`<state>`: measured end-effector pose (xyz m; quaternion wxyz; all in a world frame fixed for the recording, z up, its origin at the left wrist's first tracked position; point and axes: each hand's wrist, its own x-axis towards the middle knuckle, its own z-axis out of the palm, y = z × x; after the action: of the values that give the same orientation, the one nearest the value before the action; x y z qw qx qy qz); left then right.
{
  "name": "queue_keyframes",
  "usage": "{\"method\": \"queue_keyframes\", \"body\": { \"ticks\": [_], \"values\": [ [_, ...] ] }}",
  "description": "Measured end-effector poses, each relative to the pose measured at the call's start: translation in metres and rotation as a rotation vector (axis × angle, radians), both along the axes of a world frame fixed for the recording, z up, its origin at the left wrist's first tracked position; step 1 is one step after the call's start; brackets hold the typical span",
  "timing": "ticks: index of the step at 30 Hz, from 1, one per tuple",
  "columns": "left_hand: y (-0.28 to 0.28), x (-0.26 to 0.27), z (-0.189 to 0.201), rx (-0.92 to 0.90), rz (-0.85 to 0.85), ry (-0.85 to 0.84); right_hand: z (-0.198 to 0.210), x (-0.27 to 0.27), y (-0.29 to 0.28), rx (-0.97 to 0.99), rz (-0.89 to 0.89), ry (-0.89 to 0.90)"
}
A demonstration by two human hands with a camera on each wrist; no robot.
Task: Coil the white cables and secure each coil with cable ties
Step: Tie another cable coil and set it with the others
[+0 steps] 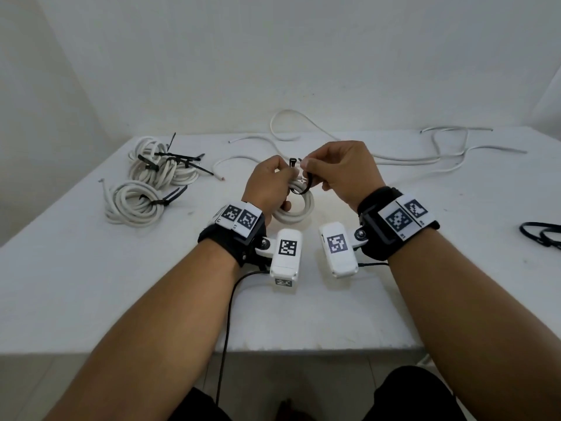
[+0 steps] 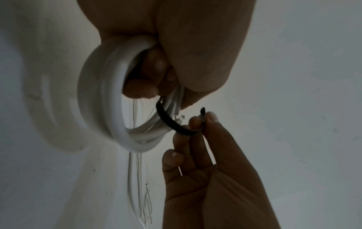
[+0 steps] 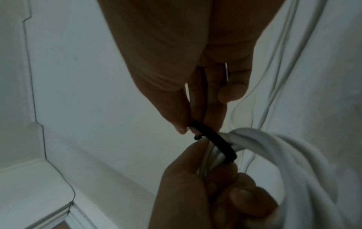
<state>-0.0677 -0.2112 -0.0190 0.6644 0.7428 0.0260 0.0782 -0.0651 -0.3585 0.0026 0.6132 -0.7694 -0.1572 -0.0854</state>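
Observation:
My left hand (image 1: 267,183) grips a small white cable coil (image 1: 296,209) above the middle of the table, fingers curled through its ring (image 2: 101,93). A black cable tie (image 1: 306,185) loops round the coil's strands (image 2: 170,122) (image 3: 217,144). My right hand (image 1: 340,168) pinches the tie's free end between thumb and fingers (image 3: 184,124), close beside the left hand. The tie's head (image 1: 293,162) sticks up between both hands. The tie's loop is still slack around the coil.
Two tied white coils (image 1: 161,165) (image 1: 135,203) lie at the table's left. Loose white cables (image 1: 425,159) run along the back edge. Spare black cable ties (image 1: 540,233) sit at the right edge. The white table (image 1: 121,284) stands against a white wall.

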Motion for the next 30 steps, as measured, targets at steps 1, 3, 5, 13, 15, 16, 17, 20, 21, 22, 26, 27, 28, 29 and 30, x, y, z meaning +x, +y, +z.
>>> {"method": "queue_keyframes", "body": {
  "ticks": [1,3,5,13,15,16,17,20,21,22,26,27,28,29,30],
  "values": [
    [0.000,0.000,0.000,0.018,0.002,-0.001,-0.001,0.001,0.000,-0.036,-0.003,-0.018],
    [0.001,-0.001,0.000,0.055,-0.002,-0.002,-0.002,0.001,0.001,-0.071,-0.013,-0.030],
    [0.001,-0.001,0.000,0.090,-0.010,-0.006,-0.003,0.003,0.000,-0.088,-0.026,-0.032],
    [0.001,-0.005,0.003,0.292,-0.044,-0.059,-0.006,0.011,-0.004,-0.193,-0.102,0.033],
    [0.002,-0.005,0.005,0.385,-0.067,-0.114,-0.006,0.012,-0.006,-0.189,-0.109,0.061],
    [0.002,-0.005,0.005,0.426,-0.082,-0.136,-0.006,0.012,-0.007,-0.190,-0.100,0.078],
    [0.002,-0.005,0.004,0.457,-0.096,-0.151,-0.006,0.012,-0.008,-0.179,-0.083,0.102],
    [0.003,-0.006,0.004,0.513,-0.126,-0.176,-0.004,0.011,-0.012,-0.018,-0.024,0.227],
    [0.003,-0.006,0.004,0.508,-0.148,-0.180,-0.003,0.011,-0.014,0.059,-0.002,0.273],
    [0.004,-0.006,0.005,0.495,-0.172,-0.186,-0.002,0.011,-0.015,0.117,0.025,0.304],
    [0.007,-0.008,0.005,0.473,-0.236,-0.180,0.003,0.008,-0.020,0.026,0.129,0.331],
    [0.008,-0.008,0.005,0.458,-0.246,-0.169,0.003,0.007,-0.022,-0.033,0.136,0.338],
    [0.008,-0.009,0.005,0.440,-0.259,-0.159,0.004,0.007,-0.025,-0.062,0.141,0.353],
    [0.007,-0.009,0.004,0.417,-0.280,-0.153,0.004,0.007,-0.028,-0.054,0.157,0.377],
    [0.006,-0.010,0.004,0.384,-0.312,-0.157,0.003,0.007,-0.031,-0.017,0.192,0.407]
  ]
}}
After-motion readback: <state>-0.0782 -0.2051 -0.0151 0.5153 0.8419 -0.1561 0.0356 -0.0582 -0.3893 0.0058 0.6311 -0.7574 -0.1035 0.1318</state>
